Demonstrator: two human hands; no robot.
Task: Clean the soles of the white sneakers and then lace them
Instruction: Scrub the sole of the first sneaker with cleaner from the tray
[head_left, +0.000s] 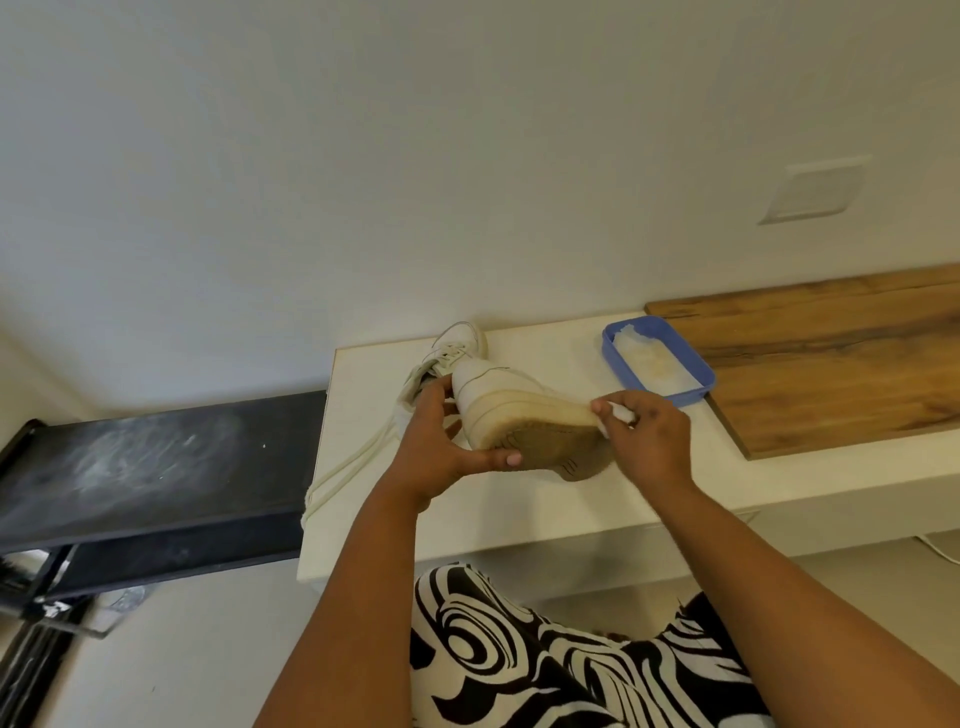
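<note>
The left hand (441, 447) grips a white sneaker (519, 415) tipped on its side above the white tabletop (519, 519), fingers curled over the heel end and the thumb stretched along the edge of the tan sole (550, 449), which faces the person. At the toe end, the right hand (644, 441) has its fingers curled tight around a small white wipe (621, 414), pressing it against the sneaker's toe rim where the sole meets the upper. The two hands sit at opposite ends of the shoe, with the sole between them.

Just behind the left hand, a second white sneaker (452, 351) lies on the tabletop, touching the held one. Off-white laces (343, 467) trail from there past the left wrist and off the tabletop's left edge. Beyond the right hand, near but apart, stands a blue tray (696, 364) holding something white, beside a wooden board (831, 364). Below the forearms a black-and-white patterned garment (519, 649) shows.
</note>
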